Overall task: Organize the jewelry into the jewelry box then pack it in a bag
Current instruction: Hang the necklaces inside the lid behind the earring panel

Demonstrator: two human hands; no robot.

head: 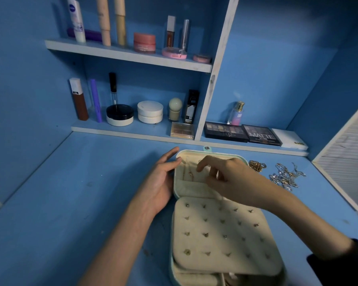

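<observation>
A NUDES palette [225,132] and a MATTE palette [261,135] are shelved behind the jewelry box [195,243]; the left hand [161,182] is laid flat against it, while the right hand [229,178] is curled, its hold not discernible.

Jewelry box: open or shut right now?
Open. The jewelry box lies spread on the desk: lid back, lining up, earring panel exposed, right hand reaching into the lid.

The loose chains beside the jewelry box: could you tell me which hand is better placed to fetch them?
Probably the right hand: it is over the open lid, on the side where the gold chain and silver chains lie. The left hand rests at the lid's left edge, across the box.
</observation>
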